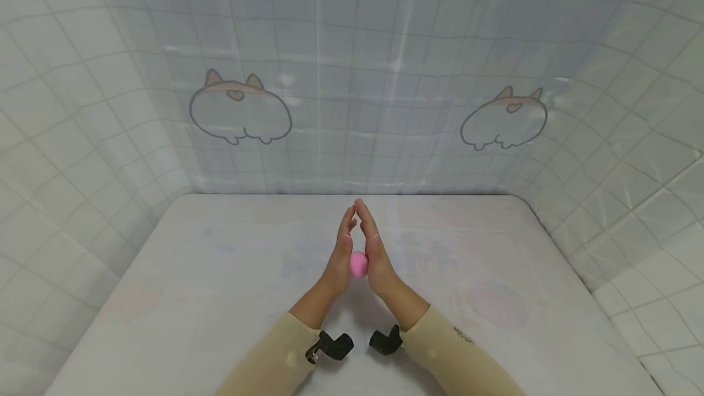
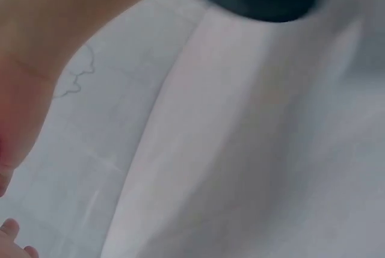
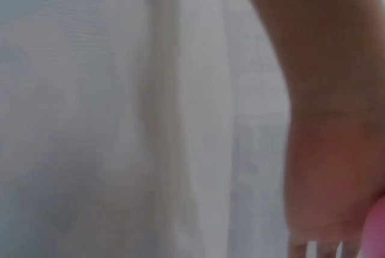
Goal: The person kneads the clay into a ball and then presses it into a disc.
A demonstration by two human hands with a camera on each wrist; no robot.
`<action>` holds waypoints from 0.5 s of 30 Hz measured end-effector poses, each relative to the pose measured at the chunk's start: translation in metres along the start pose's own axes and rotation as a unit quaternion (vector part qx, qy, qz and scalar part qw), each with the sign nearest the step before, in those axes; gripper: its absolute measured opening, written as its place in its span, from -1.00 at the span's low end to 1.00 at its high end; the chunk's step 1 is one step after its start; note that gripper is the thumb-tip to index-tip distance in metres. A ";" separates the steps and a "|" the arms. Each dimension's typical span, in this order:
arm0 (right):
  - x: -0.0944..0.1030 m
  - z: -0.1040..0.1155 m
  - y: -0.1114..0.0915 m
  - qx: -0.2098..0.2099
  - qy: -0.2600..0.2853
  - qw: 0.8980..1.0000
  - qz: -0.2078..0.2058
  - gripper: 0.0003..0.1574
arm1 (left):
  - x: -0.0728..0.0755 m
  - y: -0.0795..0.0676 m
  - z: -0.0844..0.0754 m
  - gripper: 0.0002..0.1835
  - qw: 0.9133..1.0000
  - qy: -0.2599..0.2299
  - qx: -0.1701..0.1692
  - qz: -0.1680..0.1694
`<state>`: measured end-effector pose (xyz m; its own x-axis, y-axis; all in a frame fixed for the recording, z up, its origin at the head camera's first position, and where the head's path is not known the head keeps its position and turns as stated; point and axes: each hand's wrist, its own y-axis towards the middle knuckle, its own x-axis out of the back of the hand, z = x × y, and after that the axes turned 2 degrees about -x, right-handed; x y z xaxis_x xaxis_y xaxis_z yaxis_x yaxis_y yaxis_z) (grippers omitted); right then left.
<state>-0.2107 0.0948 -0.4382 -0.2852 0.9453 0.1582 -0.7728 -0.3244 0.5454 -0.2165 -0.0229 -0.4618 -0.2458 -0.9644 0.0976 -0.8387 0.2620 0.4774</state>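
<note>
A smooth pink ball (image 1: 359, 264) is held between the palms, above the white table. My left hand (image 1: 341, 255) presses it from the left with straight fingers. From the other side my right hand (image 1: 377, 255) presses it, its fingers also straight and pointing away from me. The fingertips of both hands come close together beyond the ball. In the right wrist view a pink edge of the ball (image 3: 374, 231) shows beside the right palm (image 3: 331, 180). The left wrist view catches only part of a hand (image 2: 21, 113) at its left edge; the ball is not visible there.
The white table (image 1: 192, 298) has faint coloured prints. Behind it hangs a grid-patterned curtain (image 1: 352, 157) with two cartoon animal drawings, and similar sheets stand at both sides. Black wrist cameras (image 1: 337, 346) stick out from the beige sleeves (image 1: 275, 353).
</note>
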 end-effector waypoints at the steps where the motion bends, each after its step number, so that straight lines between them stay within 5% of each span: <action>1: 0.001 0.000 0.001 -0.008 0.004 1.000 -0.009 0.15 | -0.001 -0.001 -0.001 -0.08 1.000 0.009 0.000 0.010; 8: 0.009 -0.005 0.006 -0.050 0.026 0.998 -0.029 0.15 | -0.007 -0.008 -0.006 -0.10 0.998 -0.033 -0.010 0.043; 15: 0.009 -0.013 0.001 -0.076 -0.010 0.997 0.022 0.19 | -0.009 -0.005 -0.015 -0.10 0.997 -0.070 -0.029 0.017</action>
<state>-0.2211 0.1025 -0.4469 -0.3114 0.9297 0.1967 -0.8371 -0.3663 0.4063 -0.2028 -0.0160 -0.4526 -0.3419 -0.9397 -0.0056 -0.7999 0.2879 0.5265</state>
